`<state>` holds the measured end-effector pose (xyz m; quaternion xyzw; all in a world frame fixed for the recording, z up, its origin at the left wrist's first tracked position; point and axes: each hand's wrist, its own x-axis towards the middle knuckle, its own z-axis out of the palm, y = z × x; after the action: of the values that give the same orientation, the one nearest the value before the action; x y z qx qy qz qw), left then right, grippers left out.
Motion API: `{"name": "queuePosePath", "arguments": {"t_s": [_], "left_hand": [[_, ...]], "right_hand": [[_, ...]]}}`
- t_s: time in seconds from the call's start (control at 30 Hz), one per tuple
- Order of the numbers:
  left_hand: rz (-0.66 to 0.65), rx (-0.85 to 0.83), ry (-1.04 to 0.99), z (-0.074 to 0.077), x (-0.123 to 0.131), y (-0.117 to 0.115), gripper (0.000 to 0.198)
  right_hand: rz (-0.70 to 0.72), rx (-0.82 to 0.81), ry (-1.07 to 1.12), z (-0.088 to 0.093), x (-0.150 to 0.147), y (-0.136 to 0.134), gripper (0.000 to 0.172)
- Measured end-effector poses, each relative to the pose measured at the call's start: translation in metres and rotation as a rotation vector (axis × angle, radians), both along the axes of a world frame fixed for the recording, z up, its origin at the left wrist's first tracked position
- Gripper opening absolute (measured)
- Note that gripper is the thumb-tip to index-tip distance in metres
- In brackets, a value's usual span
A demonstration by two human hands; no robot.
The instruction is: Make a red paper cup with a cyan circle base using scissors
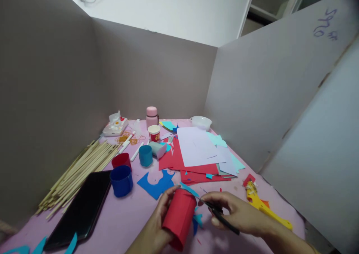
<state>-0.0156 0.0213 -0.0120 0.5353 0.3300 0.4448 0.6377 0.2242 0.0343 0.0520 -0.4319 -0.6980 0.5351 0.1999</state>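
My left hand (155, 222) is closed around a red paper tube (181, 216), held tilted above the table. A light blue paper piece (188, 189) sticks out at the tube's far end. My right hand (238, 211) grips black-handled scissors (224, 220), with the blades at that far end beside the blue paper; whether they touch it I cannot tell. Blue paper scraps (198, 220) lie beneath, between the hands. Just beyond my left hand is a blue sheet with curved cutouts (157, 184).
On the left lie a black tablet-like slab (81, 209) and wooden sticks (81, 168). Dark blue (121, 181), red (123, 159) and teal (146, 156) paper cylinders stand nearby. Paper sheets (196, 145) are stacked beyond; a yellow glue gun (266, 209) lies right. Grey panels (157, 70) surround the table.
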Motion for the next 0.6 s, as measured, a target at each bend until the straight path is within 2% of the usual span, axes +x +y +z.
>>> {"name": "queuePosePath", "arguments": {"t_s": [0.1,0.17,0.3,0.4,0.47,0.6], "left_hand": [[-0.026,0.005,0.118,0.018,-0.003,-0.007,0.073],[-0.018,0.018,0.152,0.023,-0.002,-0.009,0.073],[0.097,0.029,0.162,0.018,0.001,-0.009,0.070],[0.063,0.040,0.151,0.009,0.002,-0.006,0.078],[0.084,0.043,0.144,0.005,0.003,-0.005,0.080],[0.173,0.014,0.116,0.012,0.006,-0.009,0.075]], "right_hand": [[0.022,0.007,0.033,-0.001,0.000,-0.001,0.045],[0.017,0.005,0.023,0.000,-0.001,-0.002,0.047],[-0.013,0.008,-0.016,0.004,-0.002,-0.006,0.048],[-0.027,0.034,-0.020,0.007,-0.003,-0.008,0.045],[-0.020,0.025,0.010,0.007,-0.004,-0.007,0.043],[-0.024,-0.053,0.130,0.004,-0.007,-0.006,0.034]]}}
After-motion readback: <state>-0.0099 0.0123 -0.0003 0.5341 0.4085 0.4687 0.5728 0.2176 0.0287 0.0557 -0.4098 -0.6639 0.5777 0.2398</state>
